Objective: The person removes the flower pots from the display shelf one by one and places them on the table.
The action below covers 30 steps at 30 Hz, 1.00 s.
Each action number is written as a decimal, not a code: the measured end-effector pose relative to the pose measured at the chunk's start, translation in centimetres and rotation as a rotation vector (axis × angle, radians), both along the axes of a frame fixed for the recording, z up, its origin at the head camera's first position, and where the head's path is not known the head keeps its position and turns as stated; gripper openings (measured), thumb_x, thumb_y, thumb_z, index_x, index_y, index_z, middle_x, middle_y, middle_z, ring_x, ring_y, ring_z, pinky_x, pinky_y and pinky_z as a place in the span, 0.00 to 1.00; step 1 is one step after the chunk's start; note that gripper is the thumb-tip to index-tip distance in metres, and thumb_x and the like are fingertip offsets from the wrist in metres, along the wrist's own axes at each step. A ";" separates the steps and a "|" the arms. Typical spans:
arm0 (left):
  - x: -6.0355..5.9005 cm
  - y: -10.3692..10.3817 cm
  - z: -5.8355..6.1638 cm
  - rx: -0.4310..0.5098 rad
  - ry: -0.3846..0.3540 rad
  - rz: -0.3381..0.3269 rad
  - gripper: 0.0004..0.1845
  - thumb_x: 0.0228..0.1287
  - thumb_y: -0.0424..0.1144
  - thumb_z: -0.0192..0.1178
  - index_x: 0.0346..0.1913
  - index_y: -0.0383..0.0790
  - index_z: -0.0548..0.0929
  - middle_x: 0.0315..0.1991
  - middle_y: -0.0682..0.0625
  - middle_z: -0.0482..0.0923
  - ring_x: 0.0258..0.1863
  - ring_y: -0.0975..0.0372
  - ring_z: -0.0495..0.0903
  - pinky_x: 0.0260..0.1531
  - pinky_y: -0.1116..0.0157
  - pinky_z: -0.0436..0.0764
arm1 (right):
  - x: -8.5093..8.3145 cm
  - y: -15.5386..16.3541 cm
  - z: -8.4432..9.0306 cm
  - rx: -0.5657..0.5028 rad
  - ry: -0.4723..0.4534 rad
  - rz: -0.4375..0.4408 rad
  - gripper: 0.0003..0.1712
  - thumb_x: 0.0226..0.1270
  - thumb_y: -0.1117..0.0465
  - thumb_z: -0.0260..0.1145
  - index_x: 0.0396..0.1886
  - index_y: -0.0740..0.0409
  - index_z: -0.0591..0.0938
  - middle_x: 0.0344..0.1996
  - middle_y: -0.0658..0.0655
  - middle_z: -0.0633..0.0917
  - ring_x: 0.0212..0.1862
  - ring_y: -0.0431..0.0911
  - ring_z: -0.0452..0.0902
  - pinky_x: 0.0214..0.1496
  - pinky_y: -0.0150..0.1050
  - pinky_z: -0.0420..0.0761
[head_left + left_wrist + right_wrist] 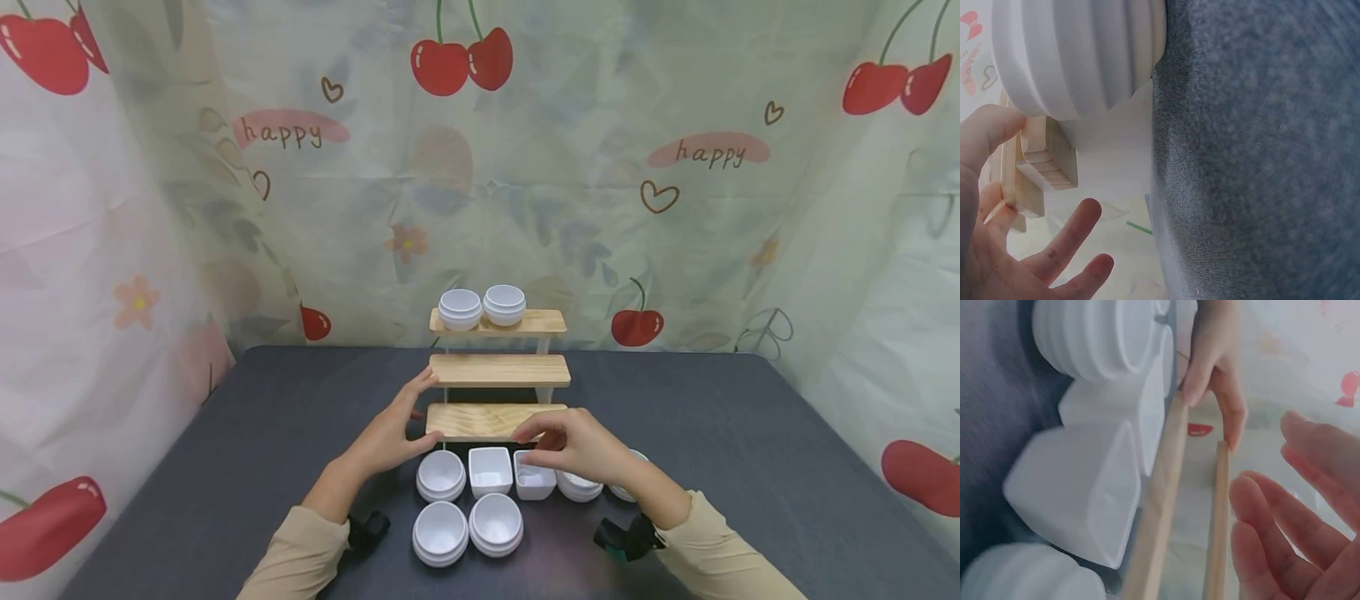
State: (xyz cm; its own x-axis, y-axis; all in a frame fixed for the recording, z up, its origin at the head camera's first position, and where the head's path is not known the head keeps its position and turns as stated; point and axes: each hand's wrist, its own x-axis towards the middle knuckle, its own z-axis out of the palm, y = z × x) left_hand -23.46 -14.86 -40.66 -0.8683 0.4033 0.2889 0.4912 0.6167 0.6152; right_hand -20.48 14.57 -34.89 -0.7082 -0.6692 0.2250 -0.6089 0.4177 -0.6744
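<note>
A three-tier wooden stand [498,371] rises in the middle of the table. My left hand [386,433] is at its left end, fingers spread; in the left wrist view its thumb [997,125] touches the lowest board [1054,153] and another finger meets the board behind. Over the front of the stand hovers my right hand [588,446], loosely bent and holding nothing. Beneath it, partly covered, is a white square bowl [535,483]; another square bowl [491,472] stands left of that. Two white round bowls [459,309] sit on the top board.
A round bowl [440,475] stands left of the square ones, and two more round bowls [496,525] are nearer the front. Further round bowls [577,489] lie partly behind the right hand and forearm. Printed curtains [525,208] surround the dark table [300,400].
</note>
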 end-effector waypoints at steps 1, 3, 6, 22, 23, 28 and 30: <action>0.0 0.0 0.0 0.001 -0.003 -0.001 0.42 0.58 0.38 0.64 0.72 0.46 0.52 0.75 0.45 0.45 0.49 0.47 0.79 0.49 0.49 0.79 | -0.3 0.0 0.2 0.000 0.005 -0.015 0.15 0.58 0.60 0.68 0.43 0.63 0.83 0.39 0.62 0.86 0.32 0.33 0.81 0.35 0.29 0.82; 0.0 0.0 0.0 0.002 -0.004 -0.002 0.42 0.58 0.38 0.64 0.72 0.46 0.52 0.75 0.45 0.45 0.49 0.47 0.79 0.49 0.48 0.79 | -0.9 0.0 0.5 -0.005 0.020 -0.048 0.15 0.57 0.60 0.69 0.43 0.63 0.83 0.39 0.63 0.86 0.31 0.34 0.82 0.34 0.28 0.82; 0.0 0.0 0.0 0.003 -0.006 -0.003 0.42 0.58 0.38 0.64 0.72 0.45 0.52 0.75 0.45 0.45 0.50 0.47 0.79 0.49 0.48 0.79 | -1.8 0.0 1.0 -0.024 0.046 -0.106 0.14 0.58 0.60 0.68 0.43 0.62 0.83 0.39 0.62 0.86 0.32 0.38 0.82 0.35 0.28 0.82; -0.1 0.1 0.0 -0.021 -0.015 0.020 0.43 0.58 0.40 0.65 0.72 0.47 0.52 0.75 0.45 0.45 0.49 0.49 0.79 0.49 0.51 0.79 | -6.1 -0.9 2.8 -0.228 0.069 -0.468 0.19 0.60 0.58 0.67 0.51 0.58 0.81 0.42 0.64 0.86 0.33 0.53 0.83 0.31 0.31 0.78; -0.1 0.1 0.0 -0.023 -0.014 0.021 0.43 0.58 0.40 0.65 0.72 0.47 0.52 0.75 0.45 0.45 0.50 0.49 0.79 0.49 0.51 0.80 | -6.3 -1.0 2.9 -0.236 0.075 -0.484 0.20 0.60 0.58 0.67 0.52 0.57 0.80 0.43 0.64 0.86 0.34 0.54 0.83 0.31 0.32 0.78; -0.2 0.1 -0.1 -0.024 -0.014 0.019 0.43 0.58 0.40 0.64 0.72 0.47 0.52 0.75 0.46 0.45 0.50 0.50 0.79 0.49 0.51 0.79 | -7.2 -1.5 3.1 -0.253 0.105 -0.549 0.22 0.60 0.57 0.67 0.55 0.56 0.79 0.46 0.63 0.85 0.40 0.54 0.82 0.36 0.33 0.78; -0.2 0.0 -0.1 -0.019 -0.016 0.015 0.43 0.58 0.40 0.64 0.72 0.47 0.52 0.75 0.45 0.45 0.50 0.50 0.79 0.49 0.51 0.79 | -7.6 -1.8 3.1 -0.271 0.095 -0.564 0.23 0.60 0.57 0.67 0.56 0.56 0.78 0.48 0.64 0.84 0.42 0.55 0.82 0.38 0.35 0.79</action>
